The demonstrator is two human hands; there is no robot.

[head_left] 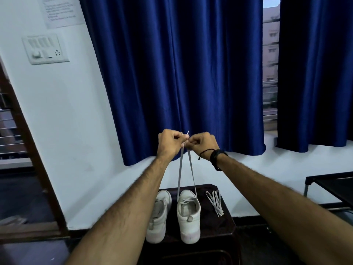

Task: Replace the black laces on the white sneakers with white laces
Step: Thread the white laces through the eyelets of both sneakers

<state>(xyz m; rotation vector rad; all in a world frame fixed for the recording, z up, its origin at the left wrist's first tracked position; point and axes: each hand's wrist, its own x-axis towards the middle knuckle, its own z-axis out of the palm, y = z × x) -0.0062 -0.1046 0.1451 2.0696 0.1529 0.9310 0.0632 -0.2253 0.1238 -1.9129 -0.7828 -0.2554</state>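
My left hand (169, 143) and right hand (202, 143) are raised side by side, nearly touching, each pinching one end of a white lace (180, 169); the two tips poke up just above my fingers. From my hands the two strands hang down taut and run into the right sneaker (188, 217), which stands on the dark tabletop (225, 226) with its heel toward me. I can see the lace crossing at least once over the tongue, so I judge I am evening the ends while threading this shoe, though how many eyelets are filled I cannot tell from here.

The left sneaker (158, 217) stands just beside it, partly hidden behind my left forearm; it seems to carry no lace at all, black or white. To the right of the shoes lies a bundled spare white lace (215, 202), presumably for that shoe. No black laces are in view, so removal looks done; left are finishing this shoe and lacing the other.
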